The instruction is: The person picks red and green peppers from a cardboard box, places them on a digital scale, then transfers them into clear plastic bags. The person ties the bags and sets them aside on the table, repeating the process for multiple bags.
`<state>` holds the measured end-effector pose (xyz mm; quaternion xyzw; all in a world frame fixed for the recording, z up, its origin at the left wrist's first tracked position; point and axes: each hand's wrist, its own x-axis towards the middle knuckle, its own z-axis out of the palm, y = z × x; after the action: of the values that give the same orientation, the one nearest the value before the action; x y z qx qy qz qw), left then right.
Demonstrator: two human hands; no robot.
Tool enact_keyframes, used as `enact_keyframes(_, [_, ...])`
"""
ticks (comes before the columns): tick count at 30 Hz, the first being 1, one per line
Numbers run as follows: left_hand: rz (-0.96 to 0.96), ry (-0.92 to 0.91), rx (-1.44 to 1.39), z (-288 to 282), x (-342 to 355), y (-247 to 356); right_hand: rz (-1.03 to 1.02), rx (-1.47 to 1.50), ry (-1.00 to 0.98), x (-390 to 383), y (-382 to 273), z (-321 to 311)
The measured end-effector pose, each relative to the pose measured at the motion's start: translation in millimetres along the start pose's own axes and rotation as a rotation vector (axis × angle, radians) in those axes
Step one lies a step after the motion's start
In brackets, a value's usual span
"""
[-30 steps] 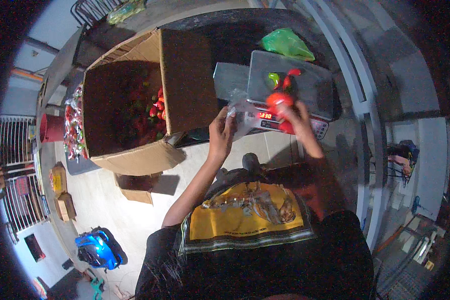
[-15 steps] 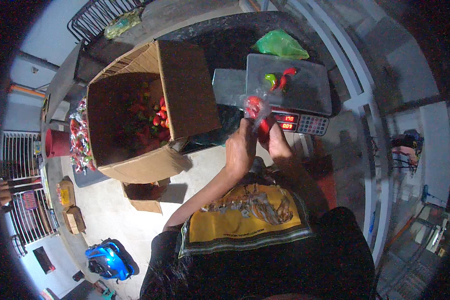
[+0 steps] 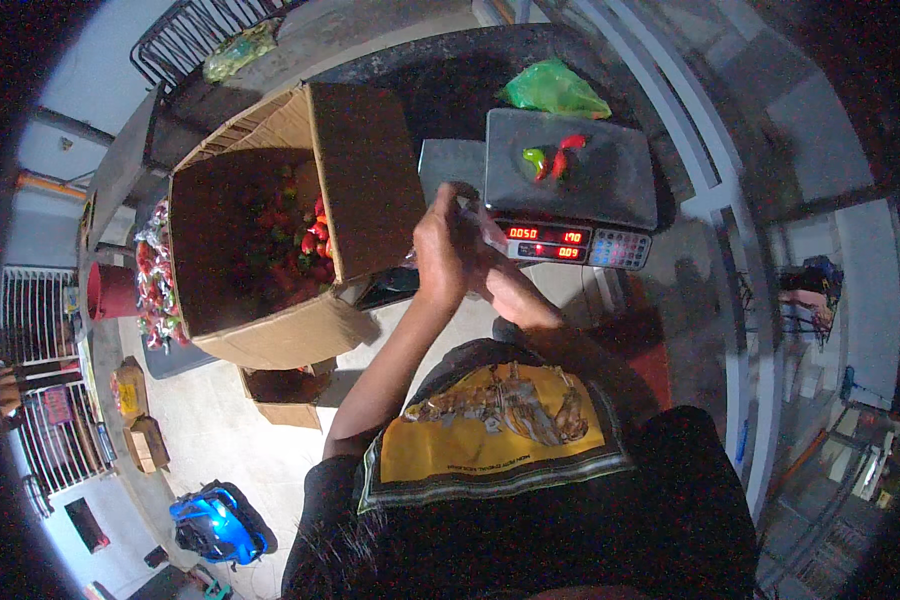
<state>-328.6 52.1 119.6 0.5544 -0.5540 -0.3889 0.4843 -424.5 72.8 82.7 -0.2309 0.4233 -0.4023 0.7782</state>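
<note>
Left hand [image 3: 438,245] and right hand [image 3: 508,288], half-curled, hold one plastic bag [image 3: 491,231] near one green pepper [image 3: 535,161], two red peppers [image 3: 573,142].

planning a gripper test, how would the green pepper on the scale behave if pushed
The green pepper would probably rock or roll unevenly, given its curved, tapering shape. Its shiny highlights suggest slippery skin. Pushed right, it may bump a nearby red pepper.

Here's the clear plastic bag [image 3: 489,230], a crumpled, pinkish sliver showing by the left hand [image 3: 440,245] and right hand [image 3: 511,290], the rest hidden! And on the scale [image 3: 610,175], glossy peppers [image 3: 558,165], red and green, lie loosely clustered.
</note>
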Motion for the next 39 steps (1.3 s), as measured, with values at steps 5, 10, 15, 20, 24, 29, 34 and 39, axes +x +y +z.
enact_keyframes(5, [0.111,0.216,-0.103,-4,11,1,-0.478,-0.622,-0.072,18,-28,-50])
enact_keyframes(10, [-0.141,0.182,-0.194,-14,7,30,-1.071,-0.842,0.474,73,-95,-109])
enact_keyframes(15, [-0.115,0.168,-0.335,-7,5,9,-0.755,-1.429,0.952,146,-79,-158])
enact_keyframes(20, [-0.255,0.255,-0.261,0,-1,9,-0.849,-1.744,0.94,153,-58,-166])
enact_keyframes(24, [-0.19,0.236,-0.246,5,4,-10,-1.117,-1.603,0.649,169,-63,-193])
enact_keyframes(29, [-0.2,0.291,-0.225,4,11,-36,-1.068,-1.526,0.51,150,-69,-173])
enact_keyframes(34, [-0.155,0.263,-0.113,19,18,-26,-0.988,-1.141,0.681,180,-77,-201])
enact_keyframes(39, [-0.08,0.367,-0.011,21,11,-47,-0.243,-0.107,-0.092,77,-100,-141])
